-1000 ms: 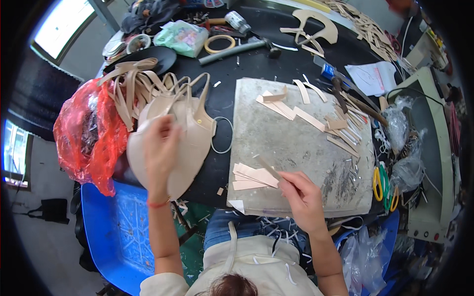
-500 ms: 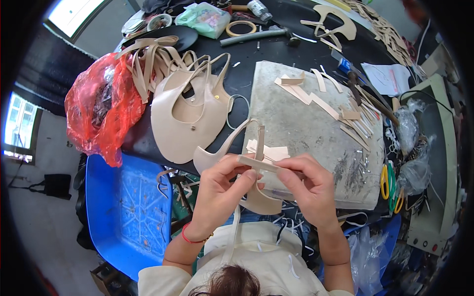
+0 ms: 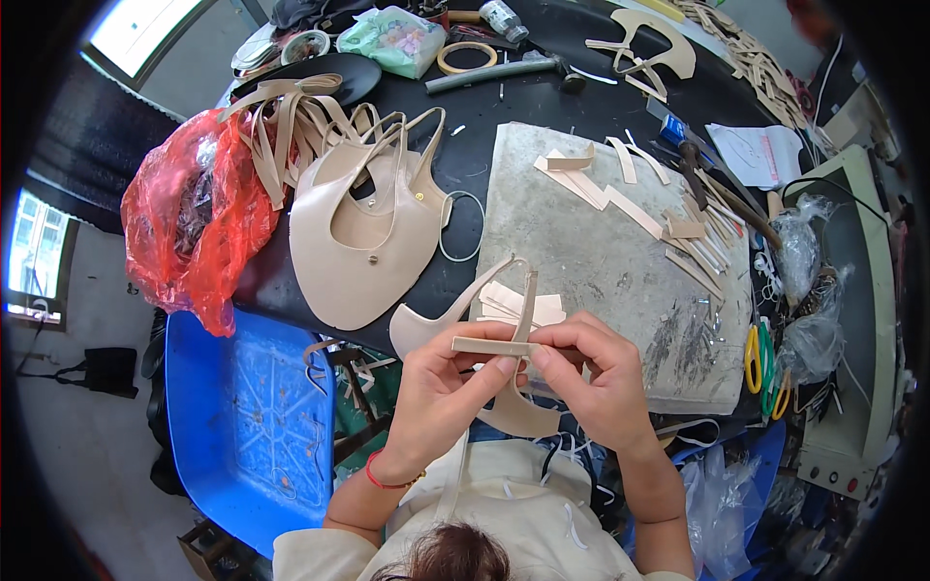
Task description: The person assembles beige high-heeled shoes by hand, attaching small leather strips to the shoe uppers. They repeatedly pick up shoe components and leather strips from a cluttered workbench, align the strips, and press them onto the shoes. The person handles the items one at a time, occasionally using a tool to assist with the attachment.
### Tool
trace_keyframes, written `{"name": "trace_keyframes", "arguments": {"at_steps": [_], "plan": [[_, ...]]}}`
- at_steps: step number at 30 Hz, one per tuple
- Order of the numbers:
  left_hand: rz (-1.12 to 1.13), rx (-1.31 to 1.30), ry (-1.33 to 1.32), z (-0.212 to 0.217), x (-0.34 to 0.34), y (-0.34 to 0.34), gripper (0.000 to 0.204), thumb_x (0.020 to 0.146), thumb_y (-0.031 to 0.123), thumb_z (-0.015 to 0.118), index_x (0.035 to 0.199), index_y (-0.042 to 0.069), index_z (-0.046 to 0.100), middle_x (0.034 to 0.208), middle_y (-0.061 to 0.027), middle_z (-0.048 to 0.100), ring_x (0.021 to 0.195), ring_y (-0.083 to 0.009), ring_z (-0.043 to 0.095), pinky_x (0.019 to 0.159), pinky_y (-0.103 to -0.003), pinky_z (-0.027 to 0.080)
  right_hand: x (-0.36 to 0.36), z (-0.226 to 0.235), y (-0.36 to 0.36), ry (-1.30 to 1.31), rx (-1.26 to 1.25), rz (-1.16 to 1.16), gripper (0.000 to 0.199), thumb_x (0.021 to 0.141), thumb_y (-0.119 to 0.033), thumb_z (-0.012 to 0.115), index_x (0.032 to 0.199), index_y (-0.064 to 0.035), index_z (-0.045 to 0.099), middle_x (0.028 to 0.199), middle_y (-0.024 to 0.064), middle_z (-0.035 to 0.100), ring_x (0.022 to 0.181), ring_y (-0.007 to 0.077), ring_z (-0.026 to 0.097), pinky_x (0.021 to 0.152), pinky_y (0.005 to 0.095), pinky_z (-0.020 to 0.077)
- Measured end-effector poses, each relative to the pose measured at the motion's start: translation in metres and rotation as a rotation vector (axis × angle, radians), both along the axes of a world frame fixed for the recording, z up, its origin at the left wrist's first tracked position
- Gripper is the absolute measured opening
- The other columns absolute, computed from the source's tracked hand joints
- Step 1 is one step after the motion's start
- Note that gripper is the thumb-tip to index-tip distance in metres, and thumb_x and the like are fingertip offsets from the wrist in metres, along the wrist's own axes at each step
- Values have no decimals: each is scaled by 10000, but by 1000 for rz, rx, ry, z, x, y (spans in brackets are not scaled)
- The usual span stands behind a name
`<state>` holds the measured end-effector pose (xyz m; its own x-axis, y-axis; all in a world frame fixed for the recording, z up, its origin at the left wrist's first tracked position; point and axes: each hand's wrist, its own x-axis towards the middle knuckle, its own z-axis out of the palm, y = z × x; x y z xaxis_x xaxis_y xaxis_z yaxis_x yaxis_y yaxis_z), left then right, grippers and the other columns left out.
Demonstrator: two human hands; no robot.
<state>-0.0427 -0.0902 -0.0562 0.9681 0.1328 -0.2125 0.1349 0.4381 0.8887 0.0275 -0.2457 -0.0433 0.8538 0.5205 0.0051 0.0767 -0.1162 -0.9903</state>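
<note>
In front of my chest, my left hand pinches a short beige leather strip crosswise over the narrow upright strap of a beige leather shoe upper. My right hand is closed at the strip's right end, thumb and fingertips pressed together where strip and strap cross. The shoe upper's curved side reaches up and left behind my left hand, and its lower part hangs below my fingers. Several short beige strips lie on the grey slab just beyond my hands.
Finished-looking beige uppers lie stacked at left, beside a red plastic bag. A blue tub stands at lower left. Hammer, tape roll and yellow-handled scissors lie around the slab; more leather strips are on it.
The short strip has turned from slanting to nearly level and now sticks out leftward across the strap. My right hand has moved slightly left, closer to my left hand.
</note>
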Motion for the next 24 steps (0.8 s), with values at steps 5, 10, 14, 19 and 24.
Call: {"name": "trace_keyframes", "arguments": {"at_steps": [5, 10, 14, 19, 24], "plan": [[34, -72, 25, 4, 2, -2, 267, 898, 33, 591, 1137, -72, 533, 981, -136, 642, 869, -171, 642, 749, -296, 560, -3, -8, -1, 19, 15, -26, 109, 834, -26, 637, 934, 2, 668, 831, 44, 602, 638, 62, 561, 512, 192, 408], [107, -75, 61, 1, 0, -2, 233, 902, 58, 605, 1081, -59, 514, 827, -86, 636, 733, -143, 645, 638, -240, 540, -8, -14, -5, -47, 91, -9, 109, 803, -13, 647, 910, -18, 666, 814, 37, 608, 635, 62, 545, 500, 207, 405], [103, 54, 119, 4, -1, -11, 276, 880, 29, 624, 1127, -77, 559, 879, -93, 623, 790, -128, 622, 661, -241, 557, -10, -5, -7, -160, -40, -37, 110, 798, -11, 650, 907, -22, 665, 813, 38, 605, 615, 77, 549, 497, 215, 416], [18, 240, 6, 0, -11, -12, 282, 887, 12, 607, 1152, -77, 568, 979, -123, 643, 832, -131, 627, 739, -250, 554, -21, -3, -5, -216, -132, -63, 145, 815, -30, 663, 955, -17, 628, 828, 62, 619, 621, 114, 597, 515, 235, 462], [65, 76, 68, -9, -11, -13, 235, 891, 6, 599, 1106, -84, 573, 971, -136, 660, 880, -156, 645, 780, -269, 539, -32, -10, -10, -119, -105, -200, 236, 828, -17, 665, 1008, 4, 513, 841, 108, 643, 728, 183, 679, 630, 276, 541]]}}
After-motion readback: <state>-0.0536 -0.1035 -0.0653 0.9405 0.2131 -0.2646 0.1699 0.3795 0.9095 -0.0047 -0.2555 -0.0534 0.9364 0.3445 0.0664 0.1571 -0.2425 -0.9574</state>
